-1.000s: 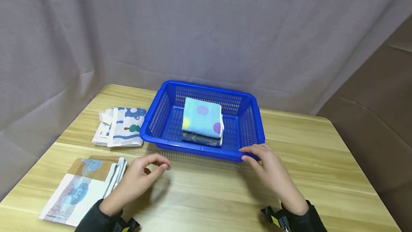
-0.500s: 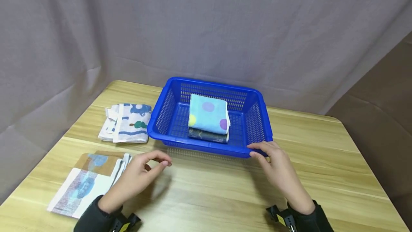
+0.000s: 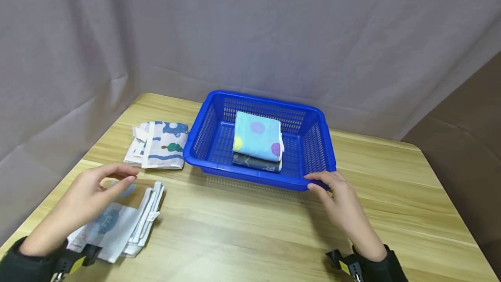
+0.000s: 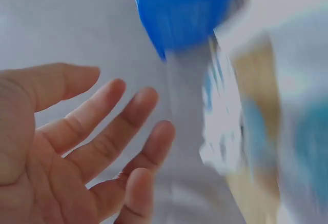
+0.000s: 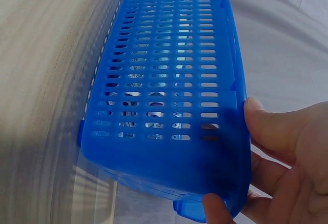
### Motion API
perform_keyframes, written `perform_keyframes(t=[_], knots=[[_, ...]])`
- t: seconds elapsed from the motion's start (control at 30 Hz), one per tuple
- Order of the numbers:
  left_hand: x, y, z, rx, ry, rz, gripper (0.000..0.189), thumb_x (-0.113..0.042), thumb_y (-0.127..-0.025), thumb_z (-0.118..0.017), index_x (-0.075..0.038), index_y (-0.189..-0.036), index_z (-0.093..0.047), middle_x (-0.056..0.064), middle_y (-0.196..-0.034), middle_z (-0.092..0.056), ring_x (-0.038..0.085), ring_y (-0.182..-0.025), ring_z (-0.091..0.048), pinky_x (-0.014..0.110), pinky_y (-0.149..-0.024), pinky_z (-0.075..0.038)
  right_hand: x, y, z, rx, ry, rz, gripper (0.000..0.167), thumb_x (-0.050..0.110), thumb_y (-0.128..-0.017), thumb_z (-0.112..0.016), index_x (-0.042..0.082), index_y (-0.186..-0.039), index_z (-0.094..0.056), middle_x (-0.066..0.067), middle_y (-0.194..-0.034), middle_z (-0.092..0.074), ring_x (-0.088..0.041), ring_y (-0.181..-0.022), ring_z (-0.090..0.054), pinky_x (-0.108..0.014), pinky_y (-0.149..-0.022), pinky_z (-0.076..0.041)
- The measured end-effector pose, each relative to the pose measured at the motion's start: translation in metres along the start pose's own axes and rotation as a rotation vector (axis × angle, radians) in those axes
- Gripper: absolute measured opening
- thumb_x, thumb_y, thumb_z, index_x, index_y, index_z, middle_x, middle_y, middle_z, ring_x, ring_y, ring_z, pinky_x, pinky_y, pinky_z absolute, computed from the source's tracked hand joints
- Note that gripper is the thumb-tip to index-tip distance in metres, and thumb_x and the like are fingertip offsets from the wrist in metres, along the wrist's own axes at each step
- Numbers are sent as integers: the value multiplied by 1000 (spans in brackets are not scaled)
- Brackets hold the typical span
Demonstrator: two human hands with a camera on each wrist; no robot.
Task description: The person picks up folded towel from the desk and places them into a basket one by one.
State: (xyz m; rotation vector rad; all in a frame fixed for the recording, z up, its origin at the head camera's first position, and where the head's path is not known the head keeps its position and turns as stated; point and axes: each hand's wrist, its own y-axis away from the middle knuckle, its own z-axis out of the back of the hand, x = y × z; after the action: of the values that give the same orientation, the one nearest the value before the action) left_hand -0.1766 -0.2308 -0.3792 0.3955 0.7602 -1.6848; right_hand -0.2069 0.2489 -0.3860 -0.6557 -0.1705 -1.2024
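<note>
My right hand (image 3: 342, 199) grips the near right corner of a blue plastic basket (image 3: 219, 168), thumb and fingers at its rim. The right wrist view shows the thumb (image 5: 269, 124) against the basket's rim. Inside the basket, a light blue folded towel with coloured dots (image 3: 254, 138) lies on a dark patterned folded towel (image 3: 254, 162). My left hand (image 3: 88, 195) is over a white and brown folded towel (image 3: 117, 227) and overlaps it in the head view. In the left wrist view its fingers are spread, loosely bent and hold nothing; the towel there is blurred.
A white folded towel with blue and green figures (image 3: 166, 147) lies left of the basket, close by its rim. Everything stands on a wooden table (image 3: 235, 229) with rounded corners. A grey cloth (image 3: 250, 29) hangs behind the table's far edge.
My left hand has moved left, from in front of the basket to over the white and brown towel. My right hand stays at the basket's corner; the head view has shifted slightly.
</note>
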Motion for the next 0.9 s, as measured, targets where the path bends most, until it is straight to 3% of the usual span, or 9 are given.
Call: perform_keyframes(t=[0.1, 0.3, 0.37, 0.5, 0.6, 0.67, 0.77, 0.83, 0.9], knots=[[29, 2, 16, 49, -80, 34, 18, -15, -93, -69, -10, -110, -71, 13, -106, -73, -18, -83, -51, 20, -58, -47, -1, 0, 1, -2, 1, 2, 15, 6, -91, -69, 8, -105, -74, -10, -104, -74, -23, -96, -61, -34, -70, -45], [73, 5, 38, 333, -192, 212, 35, -23, -97, -64, 2, -122, -62, 14, -103, -70, 8, -80, -61, 28, -62, -47, -1, 0, 1, 2, 0, -6, 15, 6, -91, -69, 8, -105, -74, -10, -104, -74, -21, -93, -60, -28, -68, -42], [82, 7, 39, 426, -171, 276, 44, -26, -98, -63, 8, -126, -57, 11, -98, -69, 16, -80, -63, 32, -63, -51, -1, 0, 1, 8, -5, -12, 15, 7, -91, -69, 9, -106, -73, -10, -104, -74, -21, -92, -59, -27, -67, -42], [93, 9, 33, 551, -140, 347, 59, -28, -98, -63, 19, -129, -47, 6, -93, -66, 14, -76, -58, 32, -63, -51, 0, 0, 0, 21, -13, -25, 15, 8, -92, -69, 9, -106, -73, -10, -104, -74, -21, -92, -59, -27, -67, -44], [94, 10, 27, 588, -119, 339, 62, -25, -98, -63, 25, -127, -43, 4, -91, -65, 12, -71, -53, 27, -60, -46, 0, 1, 0, 27, -19, -31, 15, 7, -92, -68, 9, -106, -73, -10, -105, -74, -23, -92, -59, -27, -68, -45], [93, 12, 23, 595, -76, 313, 51, -22, -97, -64, 24, -115, -50, 1, -81, -60, 8, -65, -49, 25, -57, -43, 0, 1, 0, 26, -23, -30, 15, 7, -92, -68, 8, -106, -73, -10, -105, -74, -23, -93, -59, -28, -68, -45], [88, 15, 13, 597, 24, 202, 28, -15, -96, -64, 9, -88, -52, -6, -66, -45, 3, -56, -41, 23, -50, -38, 0, 1, 1, 25, -26, -30, 15, 7, -93, -68, 9, -107, -73, -10, -106, -73, -23, -94, -60, -29, -69, -47], [81, 18, 5, 620, 103, 177, 29, -14, -96, -64, -4, -78, -45, -8, -61, -33, 1, -51, -34, 23, -47, -34, 0, 1, 1, 30, -29, -35, 15, 8, -93, -67, 9, -107, -73, -10, -106, -73, -23, -95, -59, -30, -70, -47], [72, 20, -5, 645, 172, 165, 32, -14, -96, -65, -7, -74, -42, -9, -59, -30, 0, -50, -34, 23, -46, -35, 0, 1, 1, 34, -30, -38, 15, 8, -94, -67, 9, -108, -72, -10, -107, -73, -22, -96, -59, -30, -70, -47]])
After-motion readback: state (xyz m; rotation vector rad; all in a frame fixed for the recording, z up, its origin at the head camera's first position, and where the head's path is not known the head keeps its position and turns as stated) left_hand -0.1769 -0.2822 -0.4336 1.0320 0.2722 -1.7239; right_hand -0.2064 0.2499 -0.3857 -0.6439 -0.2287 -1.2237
